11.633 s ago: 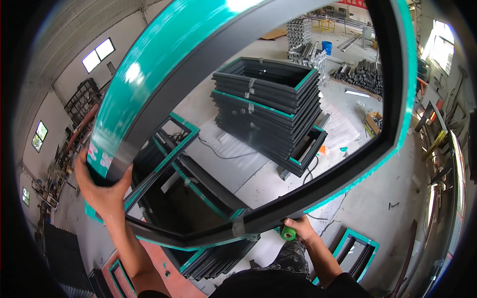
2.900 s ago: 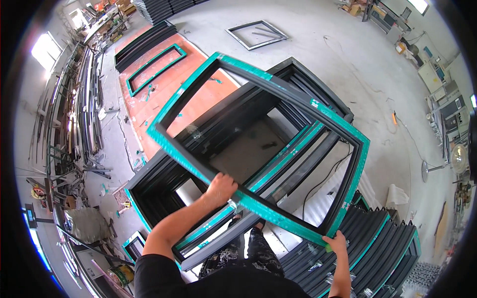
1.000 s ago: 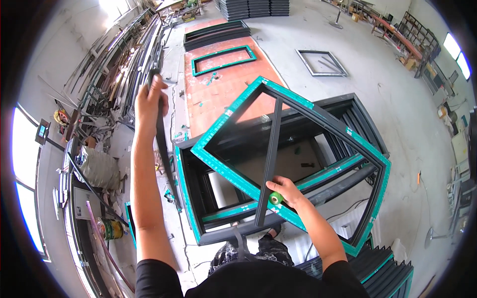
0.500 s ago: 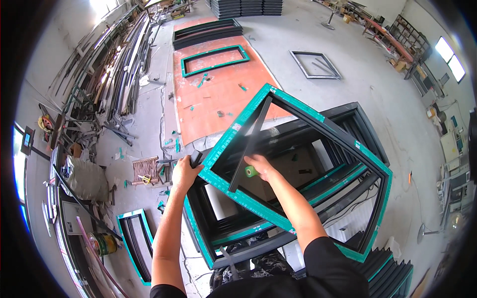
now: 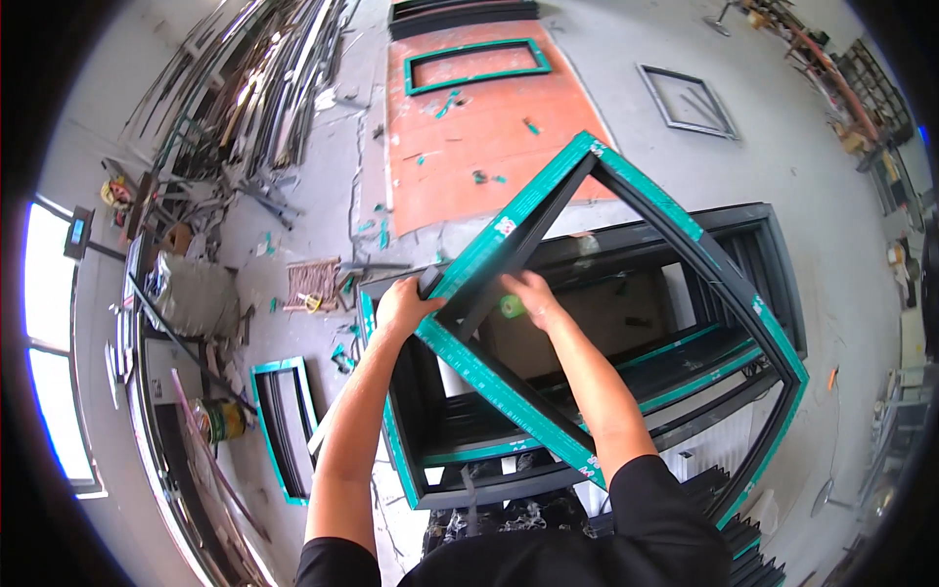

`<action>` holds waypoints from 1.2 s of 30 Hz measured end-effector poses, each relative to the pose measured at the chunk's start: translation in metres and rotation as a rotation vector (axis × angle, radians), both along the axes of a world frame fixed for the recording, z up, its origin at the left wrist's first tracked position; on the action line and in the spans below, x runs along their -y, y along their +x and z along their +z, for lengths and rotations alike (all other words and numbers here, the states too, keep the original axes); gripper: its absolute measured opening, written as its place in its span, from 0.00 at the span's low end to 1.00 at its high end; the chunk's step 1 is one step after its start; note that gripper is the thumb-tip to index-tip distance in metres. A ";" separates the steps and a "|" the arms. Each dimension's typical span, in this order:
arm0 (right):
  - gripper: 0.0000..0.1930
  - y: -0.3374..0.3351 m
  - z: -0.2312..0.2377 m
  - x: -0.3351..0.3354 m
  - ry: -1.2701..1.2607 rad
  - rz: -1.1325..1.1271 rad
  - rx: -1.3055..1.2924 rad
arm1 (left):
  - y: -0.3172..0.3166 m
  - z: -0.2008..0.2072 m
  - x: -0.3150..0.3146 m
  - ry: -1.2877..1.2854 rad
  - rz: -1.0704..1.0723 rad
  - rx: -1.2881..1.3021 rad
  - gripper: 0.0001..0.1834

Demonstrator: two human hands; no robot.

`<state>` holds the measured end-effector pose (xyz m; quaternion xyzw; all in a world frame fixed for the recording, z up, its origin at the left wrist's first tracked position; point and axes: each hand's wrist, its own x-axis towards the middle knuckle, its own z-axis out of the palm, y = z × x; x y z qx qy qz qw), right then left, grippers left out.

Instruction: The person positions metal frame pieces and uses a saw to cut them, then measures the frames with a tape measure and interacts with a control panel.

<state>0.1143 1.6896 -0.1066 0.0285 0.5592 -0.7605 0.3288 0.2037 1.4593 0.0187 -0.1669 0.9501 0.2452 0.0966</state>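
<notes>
My left hand [image 5: 407,307] is closed on the left corner of a dark rectangular frame [image 5: 515,391], its thumb on the green film. The frame, partly covered in printed green film, lies turned at an angle over a stack of dark frames [image 5: 509,497]. A dark block-like end [image 5: 429,281] shows beside my left fingers. Inside the frame's opening, my right hand [image 5: 533,301] is closed round a small green roll of tape [image 5: 512,306]. Near its fingertips, a dark strip [image 5: 477,311], blurred at its lower part, lies along the frame's upper-left inner edge.
Ahead lies an orange floor sheet [image 5: 460,181] with a green-edged frame [image 5: 477,67] and film scraps. Long metal profiles [image 5: 264,88] are heaped at left, above a stuffed sack [image 5: 196,296]. Another green-edged frame [image 5: 284,430] rests at lower left; a grey one [image 5: 688,101] lies far right.
The view has shifted, so the surroundings sit lower-left to upper-right differently. The dark strip has swung closer to the frame's upper-left side, my right hand beside it. My left hand keeps its grip.
</notes>
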 end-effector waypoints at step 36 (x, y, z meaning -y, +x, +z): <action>0.18 -0.017 0.012 0.026 0.381 -0.054 -0.192 | 0.003 -0.016 -0.043 -0.319 0.004 0.112 0.33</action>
